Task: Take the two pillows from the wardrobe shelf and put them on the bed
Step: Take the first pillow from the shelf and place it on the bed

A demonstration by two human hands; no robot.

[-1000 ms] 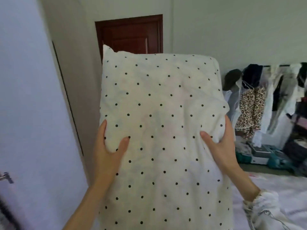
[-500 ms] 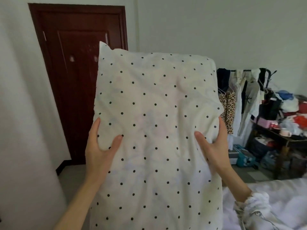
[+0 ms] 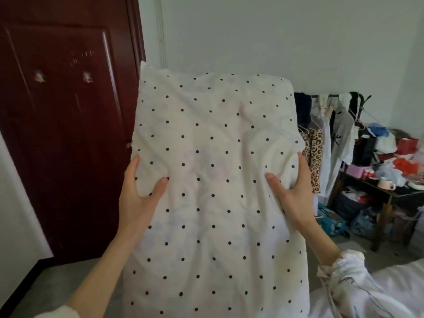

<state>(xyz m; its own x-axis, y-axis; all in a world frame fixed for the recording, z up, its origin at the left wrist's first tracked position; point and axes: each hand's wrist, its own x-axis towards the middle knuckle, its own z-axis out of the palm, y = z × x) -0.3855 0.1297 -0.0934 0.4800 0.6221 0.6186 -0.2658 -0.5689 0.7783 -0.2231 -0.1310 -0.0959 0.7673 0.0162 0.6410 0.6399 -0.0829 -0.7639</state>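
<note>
Left hand and right hand grip the polka-dot pillow upright at frame centre; dark red door at left.

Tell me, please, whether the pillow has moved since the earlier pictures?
Yes. The pillow has swung rightward, off the door and toward the clothes rack.
</note>
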